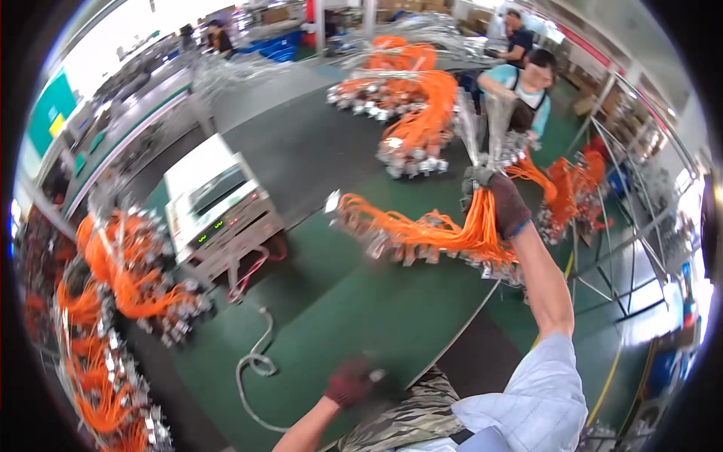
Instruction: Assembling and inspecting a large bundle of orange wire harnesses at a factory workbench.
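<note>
My right hand, in a dark red and grey glove, is closed around a thick bundle of orange cables at the table's right edge. Silvery clear strands or sleeves stand up above the grip, while the orange lengths trail left across the green mat with pale connectors along them. My left hand, gloved in dark red, is low over the near edge of the table, apart from the cables. Its fingers are smeared by motion, with a small pale spot at the tips that I cannot make out.
Left of centre stands a white electronic instrument with green digits; a grey cord curls nearby. More orange cable bundles lie at the far side, others at left. A co-worker stands beyond the right edge, near a metal rack.
</note>
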Available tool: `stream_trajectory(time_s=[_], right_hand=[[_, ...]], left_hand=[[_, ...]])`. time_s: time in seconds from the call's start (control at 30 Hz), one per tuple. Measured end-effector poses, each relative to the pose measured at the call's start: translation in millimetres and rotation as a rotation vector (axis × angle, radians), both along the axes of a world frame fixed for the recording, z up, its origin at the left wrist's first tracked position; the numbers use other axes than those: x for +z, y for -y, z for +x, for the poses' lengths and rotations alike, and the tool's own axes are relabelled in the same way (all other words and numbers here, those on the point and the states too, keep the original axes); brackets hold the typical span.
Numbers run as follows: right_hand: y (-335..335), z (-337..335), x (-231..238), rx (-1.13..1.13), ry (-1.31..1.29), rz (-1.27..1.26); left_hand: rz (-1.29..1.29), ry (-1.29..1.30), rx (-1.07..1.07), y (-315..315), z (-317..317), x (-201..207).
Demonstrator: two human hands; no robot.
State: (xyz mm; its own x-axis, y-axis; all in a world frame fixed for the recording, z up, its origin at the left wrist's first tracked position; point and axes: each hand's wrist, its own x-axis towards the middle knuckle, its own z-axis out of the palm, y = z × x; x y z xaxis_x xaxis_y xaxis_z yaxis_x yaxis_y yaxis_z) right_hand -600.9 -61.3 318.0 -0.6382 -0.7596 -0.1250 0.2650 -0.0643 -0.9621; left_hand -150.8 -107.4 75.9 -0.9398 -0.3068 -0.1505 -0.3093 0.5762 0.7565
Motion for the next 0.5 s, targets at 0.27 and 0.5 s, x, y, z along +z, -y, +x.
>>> stream_trajectory(time_s=[0.27,0.5], right_hand=[[-37.3,-101.8,63.6,0.128,-0.459,0.275],[64.9,-265.8,113.5,0.501,-1.343,0.239]], left_hand=[[0.160,0.081,0.163,-0.2,-96.2,2.4],[0.318,0.140,0.321,-10.7,-144.3,-7.4]])
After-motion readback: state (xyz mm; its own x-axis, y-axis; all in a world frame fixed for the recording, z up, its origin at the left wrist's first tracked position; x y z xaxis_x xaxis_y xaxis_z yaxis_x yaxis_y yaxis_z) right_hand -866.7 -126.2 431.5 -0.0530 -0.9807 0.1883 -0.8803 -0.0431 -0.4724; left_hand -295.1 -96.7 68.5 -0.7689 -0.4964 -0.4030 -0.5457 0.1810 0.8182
